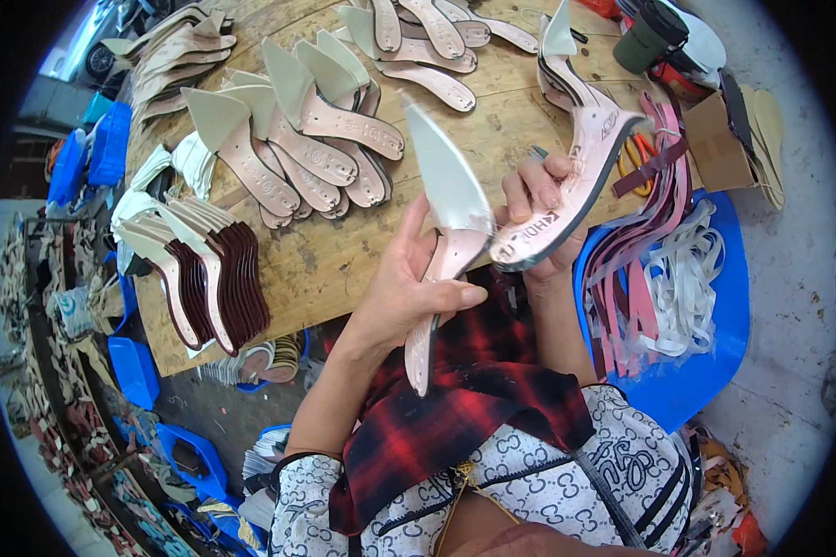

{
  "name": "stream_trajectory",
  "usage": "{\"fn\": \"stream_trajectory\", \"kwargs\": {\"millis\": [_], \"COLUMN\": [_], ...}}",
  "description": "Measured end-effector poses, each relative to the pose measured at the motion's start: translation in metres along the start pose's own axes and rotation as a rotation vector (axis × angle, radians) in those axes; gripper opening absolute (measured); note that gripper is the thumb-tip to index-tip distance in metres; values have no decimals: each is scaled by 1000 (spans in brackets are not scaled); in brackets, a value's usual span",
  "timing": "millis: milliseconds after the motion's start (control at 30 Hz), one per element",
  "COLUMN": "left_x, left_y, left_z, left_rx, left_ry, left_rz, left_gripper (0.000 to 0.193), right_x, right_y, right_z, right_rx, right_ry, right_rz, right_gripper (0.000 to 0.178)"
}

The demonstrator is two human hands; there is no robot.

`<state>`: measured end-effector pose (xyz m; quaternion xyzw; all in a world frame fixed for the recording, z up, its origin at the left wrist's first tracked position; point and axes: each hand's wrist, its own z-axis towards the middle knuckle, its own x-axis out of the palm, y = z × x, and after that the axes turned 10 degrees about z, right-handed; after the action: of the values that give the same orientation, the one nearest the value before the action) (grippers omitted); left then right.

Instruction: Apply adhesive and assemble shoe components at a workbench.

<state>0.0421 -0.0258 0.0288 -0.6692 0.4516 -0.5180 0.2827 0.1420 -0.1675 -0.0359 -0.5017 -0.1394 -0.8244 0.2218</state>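
Observation:
In the middle of the view my left hand (390, 292) is closed round a pale pink shoe insole (457, 252), its thumb lying across the narrow waist. A cream pointed flap (437, 167) rises from that insole's upper end, while the other end hangs down over my lap. My right hand (536, 195) grips a second insole (576, 190), pink with dark printing and a dark edge, tilted up to the right. Its rounded lower end comes very close to the left one; whether they touch I cannot tell. Part of my right fingers is hidden behind it.
Stacks of flapped insoles (316, 153) cover the wooden table (334, 260), with dark-edged ones (223, 288) at its left. To the right, a blue bin (729, 306) holds white and pink strips, near orange-handled scissors (639, 162). A dark green cup (648, 37) stands at far right.

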Motion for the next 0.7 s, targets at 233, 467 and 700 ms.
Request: {"fn": "stream_trajectory", "kwargs": {"millis": [233, 467, 700], "left_x": [-120, -157, -181], "left_y": [-16, -27, 23], "left_z": [-15, 52, 50], "left_rx": [626, 360, 594], "left_ry": [-1, -1193, -946], "left_rz": [-305, 1605, 1468], "left_gripper": [71, 95, 82], "right_x": [-10, -21, -36], "right_y": [31, -8, 90], "right_z": [-10, 36, 31], "right_rx": [159, 301, -262], "right_ry": [-509, -419, -253], "right_rz": [-657, -1514, -2215], "right_gripper": [41, 40, 41]}}
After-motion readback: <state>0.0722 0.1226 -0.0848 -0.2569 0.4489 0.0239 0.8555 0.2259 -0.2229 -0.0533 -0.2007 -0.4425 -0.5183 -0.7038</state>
